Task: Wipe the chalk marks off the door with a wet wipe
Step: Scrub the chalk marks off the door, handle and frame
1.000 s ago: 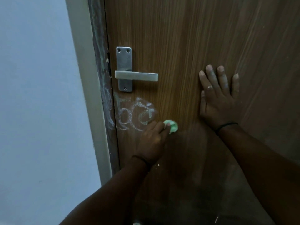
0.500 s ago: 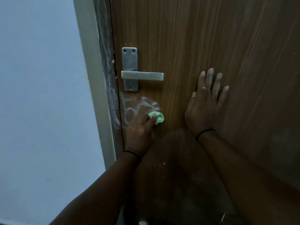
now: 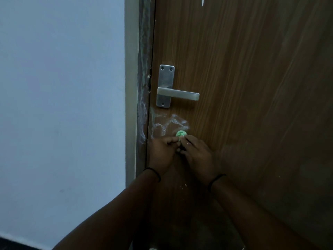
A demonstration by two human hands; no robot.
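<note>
metal lever handle (image 3: 177,96) | pale wall (image 3: 61,105) at left | worn door frame (image 3: 143,87)

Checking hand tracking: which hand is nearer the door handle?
Right, narrowly. The right hand sits below the door handle, under the lever's free end; the left hand sits below its backplate. Both meet at the green wipe.

Green wipe (image 3: 180,133) — white chalk smears (image 3: 168,123) — brown wood-grain door (image 3: 243,87), silver handle (image 3: 177,95)
</note>
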